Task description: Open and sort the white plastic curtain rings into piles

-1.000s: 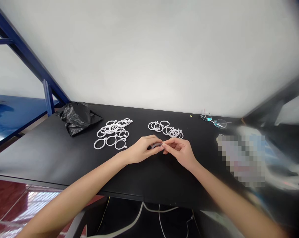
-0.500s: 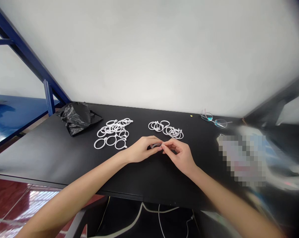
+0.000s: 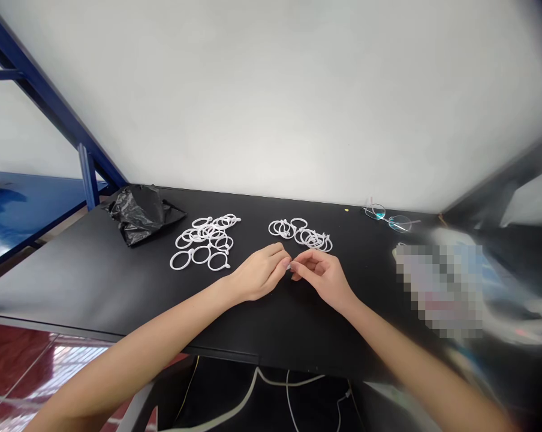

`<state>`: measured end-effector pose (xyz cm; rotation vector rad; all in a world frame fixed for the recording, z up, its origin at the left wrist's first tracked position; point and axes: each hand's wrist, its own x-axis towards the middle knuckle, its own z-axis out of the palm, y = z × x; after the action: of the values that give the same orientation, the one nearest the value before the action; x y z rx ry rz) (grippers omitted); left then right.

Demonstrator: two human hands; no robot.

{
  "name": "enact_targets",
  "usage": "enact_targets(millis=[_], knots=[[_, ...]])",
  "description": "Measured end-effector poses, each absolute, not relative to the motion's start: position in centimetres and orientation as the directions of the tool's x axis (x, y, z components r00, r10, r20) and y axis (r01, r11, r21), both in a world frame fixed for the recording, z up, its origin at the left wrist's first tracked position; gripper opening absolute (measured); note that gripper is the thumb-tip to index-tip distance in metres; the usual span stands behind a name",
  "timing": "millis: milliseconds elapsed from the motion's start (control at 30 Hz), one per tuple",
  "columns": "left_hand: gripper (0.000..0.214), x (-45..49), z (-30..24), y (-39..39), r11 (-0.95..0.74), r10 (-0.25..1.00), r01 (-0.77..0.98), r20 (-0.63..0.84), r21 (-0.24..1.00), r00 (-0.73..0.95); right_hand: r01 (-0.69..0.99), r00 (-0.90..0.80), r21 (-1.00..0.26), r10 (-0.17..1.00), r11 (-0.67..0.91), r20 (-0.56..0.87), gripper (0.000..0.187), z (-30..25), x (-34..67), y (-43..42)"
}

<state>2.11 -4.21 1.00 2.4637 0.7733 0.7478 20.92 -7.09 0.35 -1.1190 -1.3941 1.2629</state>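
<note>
My left hand [image 3: 262, 273] is closed around a white curtain ring [image 3: 289, 266], and its fingers hide most of the ring. The fingertips of my right hand [image 3: 323, 277] pinch the ring's small end, where a bit of white shows between the two hands. Both hands are just above the black table. To the left lies a larger spread of white curtain rings [image 3: 206, 233], some overlapping. A smaller heap of similar rings [image 3: 315, 240] sits just beyond my hands.
A crumpled black plastic bag [image 3: 140, 213] rests at the table's [image 3: 136, 288] back left. Eyeglasses [image 3: 387, 219] lie at the back right. A blurred, pixelated item [image 3: 439, 294] is on the right. Pale cables [image 3: 235, 409] hang below the front edge.
My left fingers have curled further over the ring, which showed as an arc before and is now mostly covered. My right hand has barely moved. Both ring groups look the same.
</note>
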Motion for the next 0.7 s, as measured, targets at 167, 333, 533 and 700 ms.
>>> enact_targets(millis=[167,333,533,700], knots=[[0.041,2.01,0.95,-4.18,-0.733,0.646,0.399,0.378,0.551,0.663,-0.03,-0.271,-1.0,0.962,0.011,0.019,0.027,0.34,20.92,-7.09],[0.039,1.83,0.98,-4.15,-0.697,0.677,0.392,0.373,0.6,0.634,-0.056,-0.28,-0.998,0.959,0.018,0.033,0.026,0.45,21.04,-7.04],[0.041,2.08,0.89,-4.26,-0.706,0.677,0.42,0.369,0.57,0.637,-0.007,-0.232,-0.998,0.97,0.069,0.069,0.028,0.18,20.74,-7.2],[0.038,2.37,0.46,-4.48,-0.727,0.678,0.454,0.429,0.515,0.598,-0.039,-0.261,-0.998,0.964,0.052,0.06,0.024,0.27,20.7,-7.25]])
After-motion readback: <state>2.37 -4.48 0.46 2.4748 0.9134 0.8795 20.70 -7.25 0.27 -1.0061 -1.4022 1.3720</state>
